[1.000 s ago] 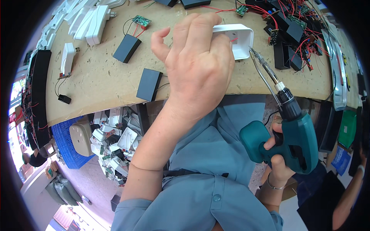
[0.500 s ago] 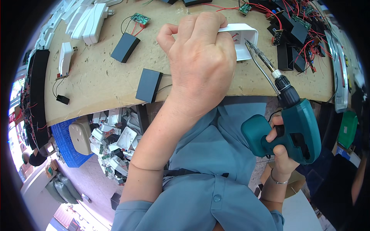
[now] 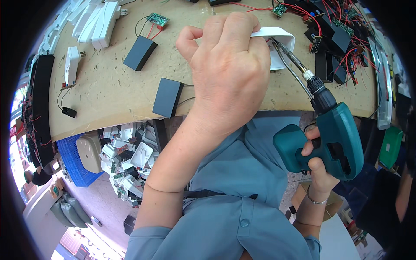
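My left hand [image 3: 227, 65] is closed on an open white plastic casing [image 3: 277, 31], tilted over the table; the knuckles hide much of it. In my right hand [image 3: 320, 171] is a teal soldering gun [image 3: 344, 130], gripped by its handle. Its hot tip [image 3: 291, 56] and thin solder feed tube reach inside the casing. The tip's end lies close to the casing's inner parts; whether it touches them I cannot tell. Left of my wrist sits a black rectangular box [image 3: 167, 97] with thin wires. Another black box [image 3: 139, 53] is wired to a green circuit board [image 3: 157, 19].
Black boxes with red wires and boards [image 3: 331, 37] are heaped at the right. White adapters [image 3: 104, 26] line the far left, with one white plug [image 3: 72, 65] nearer. Below the table's left edge are a blue crate [image 3: 80, 162] and a pile of white casings [image 3: 130, 169].
The soldering gun's tip has moved left and slightly up, deeper into the casing. The casing has shifted slightly right in my left hand.
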